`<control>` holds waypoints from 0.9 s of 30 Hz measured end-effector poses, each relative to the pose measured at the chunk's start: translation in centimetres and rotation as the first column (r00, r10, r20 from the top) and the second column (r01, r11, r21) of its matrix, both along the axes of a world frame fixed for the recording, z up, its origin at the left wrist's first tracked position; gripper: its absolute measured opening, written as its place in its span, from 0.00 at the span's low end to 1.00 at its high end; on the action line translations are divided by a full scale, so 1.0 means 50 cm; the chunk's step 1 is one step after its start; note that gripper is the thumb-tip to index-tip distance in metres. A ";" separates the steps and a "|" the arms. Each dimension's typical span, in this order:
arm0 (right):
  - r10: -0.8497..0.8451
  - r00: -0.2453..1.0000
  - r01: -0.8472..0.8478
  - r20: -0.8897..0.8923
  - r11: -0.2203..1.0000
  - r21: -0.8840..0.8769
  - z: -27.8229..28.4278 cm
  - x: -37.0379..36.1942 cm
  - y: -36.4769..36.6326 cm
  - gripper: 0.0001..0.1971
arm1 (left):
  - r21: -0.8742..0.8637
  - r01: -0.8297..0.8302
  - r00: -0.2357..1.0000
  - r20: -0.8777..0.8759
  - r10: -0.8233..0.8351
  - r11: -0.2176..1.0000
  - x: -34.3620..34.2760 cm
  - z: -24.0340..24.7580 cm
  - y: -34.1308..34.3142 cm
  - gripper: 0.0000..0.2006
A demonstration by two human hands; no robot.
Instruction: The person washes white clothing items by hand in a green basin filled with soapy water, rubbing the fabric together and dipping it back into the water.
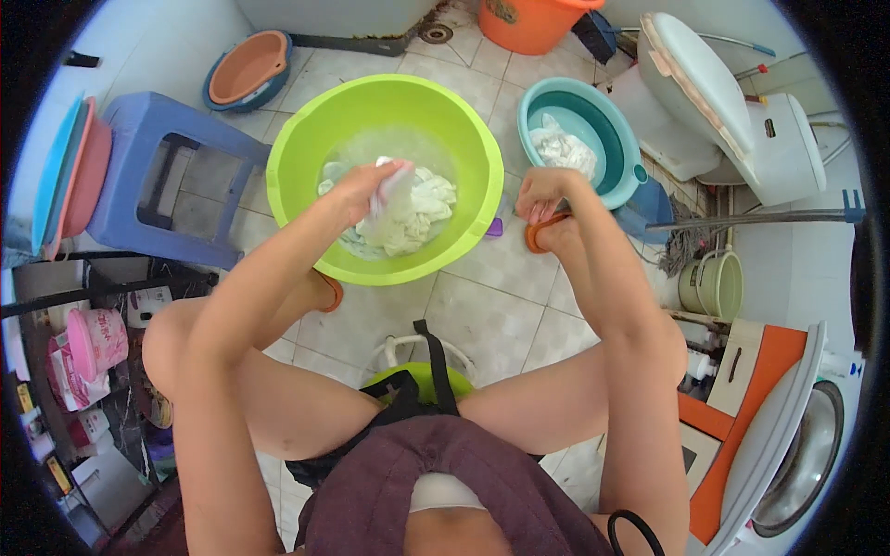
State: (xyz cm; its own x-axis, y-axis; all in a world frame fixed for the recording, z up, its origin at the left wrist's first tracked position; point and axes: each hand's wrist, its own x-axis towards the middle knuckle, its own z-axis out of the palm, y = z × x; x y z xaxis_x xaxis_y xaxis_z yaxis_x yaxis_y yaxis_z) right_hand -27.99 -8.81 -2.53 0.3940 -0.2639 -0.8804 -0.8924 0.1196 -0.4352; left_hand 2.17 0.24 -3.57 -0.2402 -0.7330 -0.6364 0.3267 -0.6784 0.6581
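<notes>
A large lime-green basin [306, 130] stands on the tiled floor in front of me, holding soapy water and white laundry [413, 218]. My left hand [363, 188] is over the basin, closed on a bunch of the white cloth and lifting it. My right hand [542, 196] is outside the basin, to its right, with the fingers curled down by my right foot and its orange slipper [542, 232]; whether it holds anything is unclear. A teal basin [619, 139] further right holds more white cloth [563, 148].
A blue plastic stool [139, 120] stands to the left, with stacked basins [69, 171] beside it. A toilet [714, 93] and a mop [686, 241] are at the right, a washing machine [797, 445] at the lower right, an orange bucket [528, 23] at the top.
</notes>
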 end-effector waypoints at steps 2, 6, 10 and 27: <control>0.005 0.999 -0.014 -0.050 0.982 -0.188 -0.089 -0.015 0.039 0.11 | 0.048 -0.174 0.981 -0.075 0.177 0.984 0.001 -0.037 -0.025 0.11; -0.415 0.909 0.375 0.019 0.799 -0.471 -0.309 -0.047 0.093 0.11 | 0.031 -0.378 0.896 -0.240 0.374 0.925 -0.068 -0.068 -0.028 0.11; -0.619 0.773 0.429 0.141 0.346 -0.834 -0.395 0.032 0.135 0.16 | 0.162 -0.543 0.716 -0.424 0.555 0.824 -0.134 -0.085 0.046 0.14; -0.915 0.402 0.379 -0.016 0.182 -0.907 -0.461 0.113 0.077 0.21 | 0.181 -0.449 0.810 -0.331 0.484 0.875 -0.136 -0.118 0.098 0.17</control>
